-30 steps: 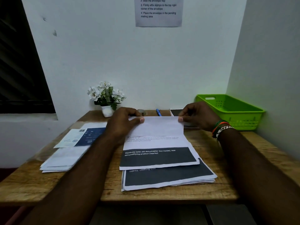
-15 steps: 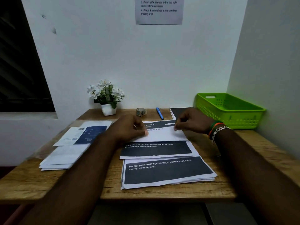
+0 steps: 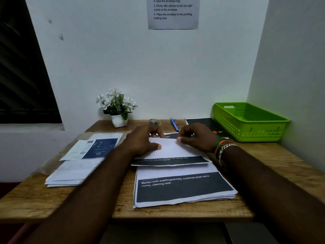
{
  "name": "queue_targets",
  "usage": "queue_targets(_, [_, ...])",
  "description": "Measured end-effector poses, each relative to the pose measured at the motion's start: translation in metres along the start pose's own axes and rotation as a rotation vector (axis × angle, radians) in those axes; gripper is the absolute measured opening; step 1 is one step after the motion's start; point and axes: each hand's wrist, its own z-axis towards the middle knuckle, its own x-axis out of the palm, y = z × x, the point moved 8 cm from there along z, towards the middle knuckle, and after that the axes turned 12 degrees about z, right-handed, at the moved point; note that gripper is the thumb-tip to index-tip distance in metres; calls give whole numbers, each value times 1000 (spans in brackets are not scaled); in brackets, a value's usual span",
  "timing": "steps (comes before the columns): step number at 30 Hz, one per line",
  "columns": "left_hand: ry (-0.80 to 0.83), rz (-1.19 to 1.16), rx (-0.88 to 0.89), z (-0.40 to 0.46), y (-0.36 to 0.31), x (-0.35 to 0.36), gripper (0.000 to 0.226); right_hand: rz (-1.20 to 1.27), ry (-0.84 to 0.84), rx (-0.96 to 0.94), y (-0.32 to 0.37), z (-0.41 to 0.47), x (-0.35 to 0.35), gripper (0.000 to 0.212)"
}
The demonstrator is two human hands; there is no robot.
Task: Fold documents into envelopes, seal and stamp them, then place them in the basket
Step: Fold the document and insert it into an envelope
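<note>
A printed document (image 3: 175, 149) lies folded over on top of the paper stack (image 3: 182, 188) at the desk's middle, its white back facing up. My left hand (image 3: 140, 142) rests on the folded flap's left part, thumb stretched flat across the paper. My right hand (image 3: 197, 136) has curled fingers and pinches the far edge of the fold with thumb and fingertip. The green basket (image 3: 249, 125) stands at the back right, apart from both hands. A pile of white envelopes (image 3: 73, 173) lies on the left side of the desk.
A blue-and-white printed sheet (image 3: 100, 148) tops the envelope pile. Along the wall stand a small potted plant (image 3: 117, 107), a tape roll (image 3: 154, 122), a blue pen (image 3: 174, 125) and a black notebook (image 3: 202, 122). An instruction sheet (image 3: 173, 13) hangs on the wall.
The far part of the document, held raised by both hands a second ago, has come down flat onto the sheet. My left hand now lies on it.
</note>
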Motion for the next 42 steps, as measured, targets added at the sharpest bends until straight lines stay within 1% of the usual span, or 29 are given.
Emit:
queue_targets(2, [-36,2,-4,-2,-2,-4,27,5,-22,-23,4,1,-1,9])
queue_targets(6, [-194,-38,50,-5,-18,-19,16,64,-76,-123,17,2,-12,10])
queue_targets(8, [-255,-23,38,-6,-25,-23,18,81,-101,-159,21,3,-16,12])
queue_targets(11, [-287,-20,25,-5,-31,-22,28,86,-129,-179,26,2,-18,12])
queue_targets(13, [-308,-16,14,-5,-33,-23,27,112,-125,-176,27,2,-17,13])
queue_targets(16, [-318,-25,12,-4,-35,-23,23,119,-90,-163,28,1,-14,12])
queue_targets(18, [-302,-13,33,-4,-36,-23,25,104,-79,-163,28,0,-14,9])
queue_targets(20, [-281,5,32,-4,-29,-27,23,103,-84,-145,26,-1,-19,10])
queue_targets(23, [-225,38,-28,-3,-7,-35,21,123,-104,-118,19,-3,-30,13])
queue_targets(25, [-208,0,-77,-7,8,-42,18,120,-103,-116,18,-4,-32,19])
queue_targets(27, [-240,-35,-140,-11,19,-48,14,132,-112,-108,14,-3,-34,16])
queue_targets(29, [-347,-29,-200,-14,26,-58,14,157,-135,-97,12,-2,-38,13])
queue_targets(31, [-416,-141,-181,-13,21,-62,18,171,-137,-94,13,-2,-38,14])
queue_targets(33, [-377,-198,-116,-10,6,-54,22,152,-131,-106,19,-3,-33,16])
queue_targets(36, [-285,-88,0,-6,-16,-36,11,140,-138,-105,22,-4,-28,15])
queue_targets(39, [-271,-77,20,-4,-16,-34,15,154,-143,-88,21,-3,-29,13])
queue_targets(42, [-301,-78,-3,-3,-7,-40,10,166,-161,-71,14,-3,-39,12])
